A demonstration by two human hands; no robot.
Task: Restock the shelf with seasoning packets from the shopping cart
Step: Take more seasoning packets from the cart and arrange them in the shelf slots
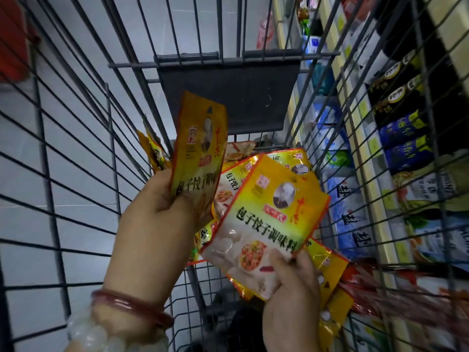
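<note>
I look down into a wire shopping cart [76, 138]. My left hand [154, 217] grips an upright yellow seasoning packet [200, 146] by its lower end, thumb across the front. My right hand [291, 288] pinches the bottom edge of a second yellow packet [269, 217], tilted and face up, with more of the same packets stacked behind it. Several other yellow packets [233, 179] lie loose on the cart floor between and beyond my hands. The shelf [375, 179] runs along the right, seen through the cart's side wires.
A dark plastic flap [228, 92] hangs at the cart's far end. The shelf on the right holds blue and white salt bags [347, 219] and dark packets [403, 138]. Red packets [365, 285] lie at the cart's right side. Grey floor tiles show on the left.
</note>
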